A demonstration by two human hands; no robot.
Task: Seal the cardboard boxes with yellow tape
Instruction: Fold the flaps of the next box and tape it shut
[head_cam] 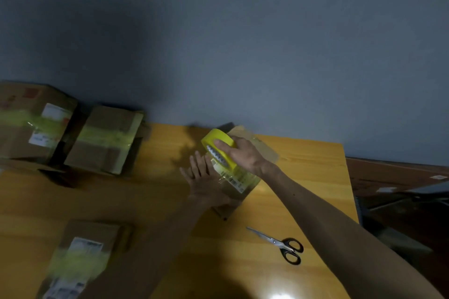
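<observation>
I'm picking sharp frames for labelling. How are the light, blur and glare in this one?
Head view: dim, with a dark shadow on the wall upper left. Head view: the taped boxes at left smear with motion blur, labels unreadable; the scissors look fairly crisp. Head view: a white glare spot sits on the table at the bottom edge.

On the table (303,165) a cardboard box (239,183) lies in the middle, with the tape roll (213,138) on its far part. The scissors (279,244) lie in front of it, to the right. At the far left stands a second box (31,126), with a third box (107,138) just right of it. A fourth box (80,257) lies at the near left.
</observation>
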